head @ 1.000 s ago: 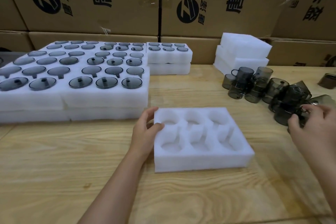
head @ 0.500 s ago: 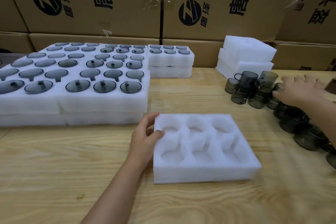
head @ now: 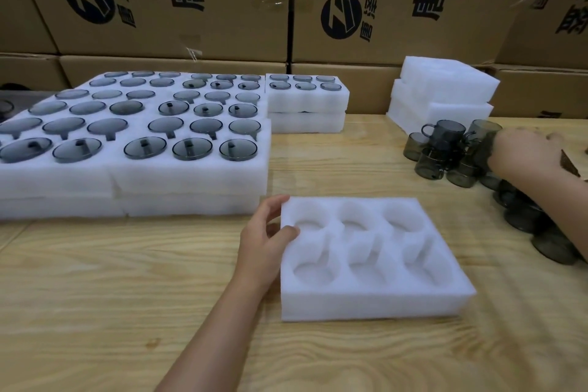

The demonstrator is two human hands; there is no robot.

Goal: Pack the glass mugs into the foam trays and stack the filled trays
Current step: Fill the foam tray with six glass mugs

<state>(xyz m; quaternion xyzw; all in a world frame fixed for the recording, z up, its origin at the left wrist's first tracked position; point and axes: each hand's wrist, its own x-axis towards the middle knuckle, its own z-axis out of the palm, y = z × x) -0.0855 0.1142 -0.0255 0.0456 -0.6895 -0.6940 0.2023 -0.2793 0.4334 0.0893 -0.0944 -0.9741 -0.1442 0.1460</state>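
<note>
Six round pockets, all unfilled, are cut in two rows of three into the rectangular white foam tray (head: 366,305). It lies flat on the pale wooden table (head: 127,296), a little right of centre. To its left and behind it spreads a broad block of filled white foam trays (head: 178,181), laid side by side and stacked two layers deep. Each pocket in the top layer holds a smoky grey glass piece, seen as a dark round, and several have a handle showing. Just beside that block, at the back, a smaller two-layer stack of white foam (head: 305,105) carries six more dark rounds in its top tray. Further right, against the printed brown cardboard boxes (head: 191,0), stands a pile of unfilled white foam trays (head: 445,89). In front of that pile a cluster of loose smoky grey glass mugs (head: 442,149) sits on the table, some resting on top of others, and runs toward the right edge.

The left hand (head: 264,242) grips the near tray at its left rear corner. Its thumb lies on the top face and its fingers (head: 273,204) curl along the left wall, with the forearm reaching in from the bottom. The right hand (head: 521,149) is stretched over the loose mugs, back upward. It is blurred, and whether its fingers hold a mug cannot be told.
</note>
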